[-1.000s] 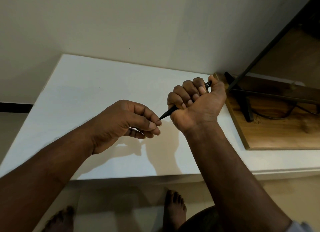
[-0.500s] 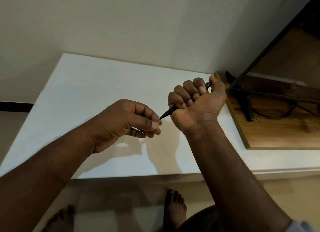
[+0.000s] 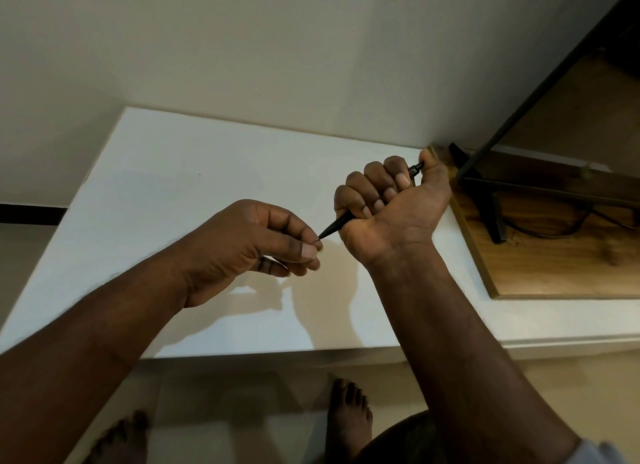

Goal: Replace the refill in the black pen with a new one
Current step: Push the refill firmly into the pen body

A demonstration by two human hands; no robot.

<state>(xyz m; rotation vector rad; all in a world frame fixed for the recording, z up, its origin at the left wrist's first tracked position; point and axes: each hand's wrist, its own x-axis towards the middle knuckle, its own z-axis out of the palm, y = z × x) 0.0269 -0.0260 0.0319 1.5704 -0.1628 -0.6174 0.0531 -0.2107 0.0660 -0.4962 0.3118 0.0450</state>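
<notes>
Nothing has visibly moved since the earlier frames. Above the white counter (image 3: 166, 186), the left hand (image 3: 242, 252) pinches thumb and forefinger at the black pen (image 3: 337, 225) tip. Right hand (image 3: 391, 210) fingers fist the slim barrel, thumb on its top, near the counter's right edge.

The right hand (image 3: 388, 207) is fisted around a black pen (image 3: 337, 225), thumb on its top end. The left hand (image 3: 249, 245) pinches at the pen's tip with thumb and fingers (image 3: 308, 252). Both are above a white counter (image 3: 173, 172); a wooden board (image 3: 554, 262) lies to the right.
</notes>
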